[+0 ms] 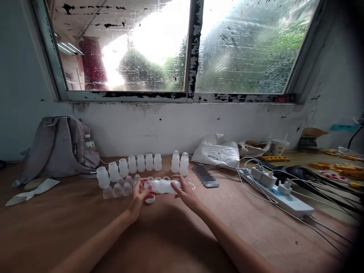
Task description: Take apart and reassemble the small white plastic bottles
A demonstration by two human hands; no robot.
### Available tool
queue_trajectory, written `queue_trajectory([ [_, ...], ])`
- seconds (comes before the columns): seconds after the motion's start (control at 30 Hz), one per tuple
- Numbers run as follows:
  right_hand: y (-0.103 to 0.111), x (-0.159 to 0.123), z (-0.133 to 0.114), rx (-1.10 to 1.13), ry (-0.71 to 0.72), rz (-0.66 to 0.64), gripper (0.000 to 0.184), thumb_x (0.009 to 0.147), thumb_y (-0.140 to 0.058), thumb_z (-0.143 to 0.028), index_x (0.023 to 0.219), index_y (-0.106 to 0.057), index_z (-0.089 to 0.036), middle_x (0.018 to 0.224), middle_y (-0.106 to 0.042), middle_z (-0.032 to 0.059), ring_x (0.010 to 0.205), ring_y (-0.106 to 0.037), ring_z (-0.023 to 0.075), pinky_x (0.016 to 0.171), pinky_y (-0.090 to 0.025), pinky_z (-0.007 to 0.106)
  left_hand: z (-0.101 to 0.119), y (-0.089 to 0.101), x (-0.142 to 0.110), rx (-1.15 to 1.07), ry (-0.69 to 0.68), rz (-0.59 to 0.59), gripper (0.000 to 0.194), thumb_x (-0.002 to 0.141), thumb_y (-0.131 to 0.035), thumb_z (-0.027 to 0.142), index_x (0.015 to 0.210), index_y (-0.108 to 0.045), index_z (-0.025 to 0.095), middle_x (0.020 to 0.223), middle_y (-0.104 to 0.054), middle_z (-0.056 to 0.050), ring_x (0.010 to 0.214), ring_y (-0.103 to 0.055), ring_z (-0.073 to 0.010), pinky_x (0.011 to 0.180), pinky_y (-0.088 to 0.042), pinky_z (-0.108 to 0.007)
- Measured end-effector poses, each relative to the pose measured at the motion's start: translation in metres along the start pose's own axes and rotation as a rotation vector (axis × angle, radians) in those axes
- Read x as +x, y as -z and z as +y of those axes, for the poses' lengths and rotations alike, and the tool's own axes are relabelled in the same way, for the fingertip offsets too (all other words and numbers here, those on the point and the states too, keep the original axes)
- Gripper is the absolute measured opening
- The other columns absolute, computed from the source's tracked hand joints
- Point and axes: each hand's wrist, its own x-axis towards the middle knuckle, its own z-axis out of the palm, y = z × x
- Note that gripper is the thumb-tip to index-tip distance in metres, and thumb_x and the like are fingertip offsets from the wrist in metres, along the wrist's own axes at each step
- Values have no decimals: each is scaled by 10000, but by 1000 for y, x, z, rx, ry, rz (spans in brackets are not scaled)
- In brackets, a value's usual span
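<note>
A frosted white baby bottle [163, 186] lies sideways in the air between my two hands. My left hand [137, 198] is closed around its clear-capped left end, while my right hand [185, 192] grips the other end. Just under the bottle, a white ring [150, 199] rests on the table, and more rings [193, 186] lie beside my right hand. Behind my hands stands a row of open bottle bodies [132, 164]. Several clear domed caps [117, 191] are grouped left of my left hand. Two bottles with clear caps [175, 163] stand farther right.
A grey backpack [61, 148] leans at the back left, near a white cloth strip [31, 193]. Right of the bottles are a plastic-wrapped package [217, 152] and a blurred dark flat object [206, 176]. A power strip [287, 201] with chargers and loose cables occupies the right side.
</note>
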Motion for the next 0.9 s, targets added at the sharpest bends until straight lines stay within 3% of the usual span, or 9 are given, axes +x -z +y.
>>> queue_trajectory([
  [0.13,-13,-8,-8,-158,149,48,255,802,-429,-430,887,-518,-206,858,-590,33,755,-547,157,666,-433,272,-19,15,-25,-124,145,-96,326,755,-522,363,983,-364,192,933,-539,-49,793,-608,-157,718,-503,-303],
  [0.27,-18,-11,-8,-221,193,104,200,810,-438,-382,850,-516,-203,834,-597,29,775,-549,161,718,-404,278,-24,14,-25,142,130,-187,509,665,-602,422,1052,-374,183,943,-544,-66,703,-589,-148,547,-505,-262],
  [0.33,-19,-13,-6,-238,190,107,199,810,-435,-380,820,-515,-198,800,-598,28,736,-551,160,684,-403,269,-23,13,-26,365,55,-193,526,642,-607,452,1042,-414,170,915,-559,-68,625,-570,-139,470,-468,-241],
  [0.5,-21,-17,-9,-264,180,83,272,838,-361,-375,703,-507,-190,681,-581,22,606,-522,143,588,-387,252,-10,23,-34,903,-301,-299,392,713,-512,489,951,-502,178,659,-588,-20,587,-571,-169,538,-425,-254],
  [0.6,-22,-18,-10,-264,204,61,286,841,-345,-378,700,-505,-188,658,-571,20,578,-503,137,567,-379,249,-6,30,-34,1129,-440,-333,406,733,-463,513,925,-519,160,608,-592,-46,541,-577,-195,509,-408,-267],
  [0.9,-20,-20,-8,-287,227,30,313,844,-310,-385,687,-501,-192,582,-512,8,531,-472,132,536,-354,239,-13,31,-32,1243,-567,-377,402,748,-426,523,836,-533,146,581,-595,-70,501,-570,-186,490,-405,-265],
])
